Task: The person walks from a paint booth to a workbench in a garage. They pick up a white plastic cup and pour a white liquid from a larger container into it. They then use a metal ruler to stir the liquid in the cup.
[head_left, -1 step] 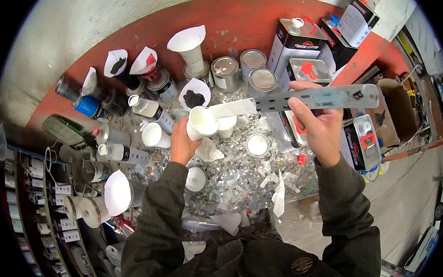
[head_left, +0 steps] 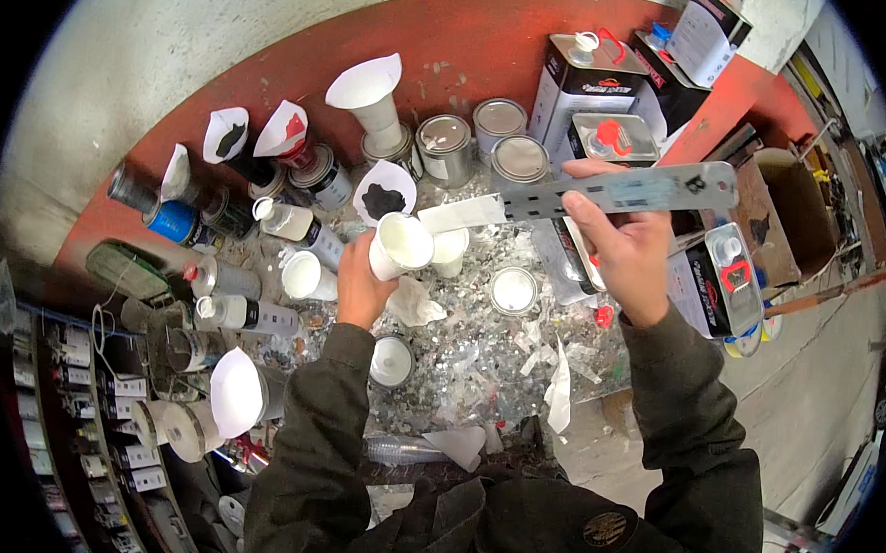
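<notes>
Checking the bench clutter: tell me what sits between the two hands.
Head view: a second white cup and the stick's white-coated end lie between left hand and right hand.

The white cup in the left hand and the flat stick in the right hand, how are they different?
The cup is short, round and hollow; the stick is long, flat and thin. The cup is white all over, while the stick is grey metal with white paint only on its tip. The left hand wraps around the cup, tilting it; the right hand pinches the stick, held sideways. Both are held up above the messy bench.
</notes>
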{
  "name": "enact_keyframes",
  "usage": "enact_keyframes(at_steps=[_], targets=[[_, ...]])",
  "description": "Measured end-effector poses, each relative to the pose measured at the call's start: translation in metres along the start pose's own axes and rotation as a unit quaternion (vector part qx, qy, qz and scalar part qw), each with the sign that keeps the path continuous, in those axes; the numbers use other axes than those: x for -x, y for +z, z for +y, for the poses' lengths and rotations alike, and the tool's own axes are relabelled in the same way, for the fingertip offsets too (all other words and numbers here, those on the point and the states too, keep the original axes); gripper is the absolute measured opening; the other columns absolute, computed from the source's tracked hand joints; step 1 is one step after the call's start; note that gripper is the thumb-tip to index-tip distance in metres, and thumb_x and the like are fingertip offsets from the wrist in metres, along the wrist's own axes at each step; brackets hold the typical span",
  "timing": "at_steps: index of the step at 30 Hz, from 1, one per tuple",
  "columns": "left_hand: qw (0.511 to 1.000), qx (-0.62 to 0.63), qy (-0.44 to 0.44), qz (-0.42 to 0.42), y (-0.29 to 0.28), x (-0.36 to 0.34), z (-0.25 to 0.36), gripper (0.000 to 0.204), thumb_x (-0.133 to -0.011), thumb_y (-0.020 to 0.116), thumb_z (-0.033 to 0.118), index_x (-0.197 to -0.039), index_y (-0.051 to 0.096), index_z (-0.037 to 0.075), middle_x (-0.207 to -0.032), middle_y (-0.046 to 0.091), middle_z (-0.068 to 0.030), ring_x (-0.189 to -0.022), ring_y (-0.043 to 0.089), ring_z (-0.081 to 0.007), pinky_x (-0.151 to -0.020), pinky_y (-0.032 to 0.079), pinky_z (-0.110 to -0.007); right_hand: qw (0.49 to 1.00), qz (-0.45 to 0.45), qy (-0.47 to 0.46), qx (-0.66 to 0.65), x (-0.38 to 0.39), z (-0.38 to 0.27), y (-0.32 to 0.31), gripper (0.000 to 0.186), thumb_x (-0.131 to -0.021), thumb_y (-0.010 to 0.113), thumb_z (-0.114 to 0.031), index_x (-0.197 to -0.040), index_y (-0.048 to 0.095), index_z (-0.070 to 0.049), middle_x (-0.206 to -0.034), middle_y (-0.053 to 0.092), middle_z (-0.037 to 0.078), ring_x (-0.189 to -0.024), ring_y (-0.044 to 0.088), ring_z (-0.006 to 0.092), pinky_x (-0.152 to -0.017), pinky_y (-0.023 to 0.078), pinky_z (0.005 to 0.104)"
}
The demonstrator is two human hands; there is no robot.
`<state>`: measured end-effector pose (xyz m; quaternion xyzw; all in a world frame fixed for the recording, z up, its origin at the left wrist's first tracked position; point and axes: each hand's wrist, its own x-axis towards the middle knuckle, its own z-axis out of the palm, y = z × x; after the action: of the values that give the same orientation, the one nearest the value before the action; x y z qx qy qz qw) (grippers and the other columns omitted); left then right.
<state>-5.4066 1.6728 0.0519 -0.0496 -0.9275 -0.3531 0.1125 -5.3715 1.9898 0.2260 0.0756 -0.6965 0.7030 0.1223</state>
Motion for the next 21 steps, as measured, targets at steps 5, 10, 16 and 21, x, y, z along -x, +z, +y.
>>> enact_keyframes(at_steps=[5,10,16,21], targets=[[0.996,-0.085,0.042,-0.005,-0.001,-0.016,0.012,0.07,-0.062,0.08,-0.002,-0.126,0.056,0.012,-0.112,0.059,-0.0203,-0.104,0.056,-0.0437,-0.09,0.046,-0.05,0.999,0.028,-0.001,0.029,-0.005,0.036,-0.001,0.021,-0.09,0.07,-0.005,-0.11,0.071,-0.001,-0.091,0.067,0.0,-0.078,0.056,0.0065,-0.07,0.047,0.0237],[0.982,-0.173,0.07,0.008,-0.004,-0.028,0.025,0.067,-0.064,0.077,-0.003,-0.126,0.058,0.014,-0.107,0.059,-0.0194,-0.098,0.057,-0.0439,-0.086,0.047,-0.049,0.996,0.026,-0.051,0.068,-0.006,0.055,-0.001,0.023,-0.092,0.07,-0.006,-0.114,0.07,-0.001,-0.087,0.065,-0.002,-0.073,0.051,0.0048,-0.065,0.043,0.023],[0.96,-0.253,0.121,0.013,-0.012,-0.038,0.046,0.059,-0.07,0.069,-0.004,-0.123,0.059,0.02,-0.109,0.056,-0.0119,-0.106,0.053,-0.0359,-0.089,0.043,-0.048,0.993,0.042,-0.073,0.085,-0.006,0.064,0.003,0.02,-0.089,0.07,-0.006,-0.109,0.072,-0.005,-0.078,0.066,0.002,-0.065,0.05,0.0075,-0.059,0.042,0.0276],[0.938,-0.302,0.167,0.032,-0.011,-0.046,0.044,0.067,-0.064,0.073,-0.007,-0.124,0.059,0.019,-0.11,0.055,-0.0121,-0.105,0.053,-0.0352,-0.089,0.043,-0.048,0.991,0.039,-0.081,0.1,-0.005,0.071,0.006,0.022,-0.09,0.069,-0.01,-0.111,0.073,-0.009,-0.071,0.064,0.005,-0.057,0.05,0.011,-0.055,0.041,0.0295]])
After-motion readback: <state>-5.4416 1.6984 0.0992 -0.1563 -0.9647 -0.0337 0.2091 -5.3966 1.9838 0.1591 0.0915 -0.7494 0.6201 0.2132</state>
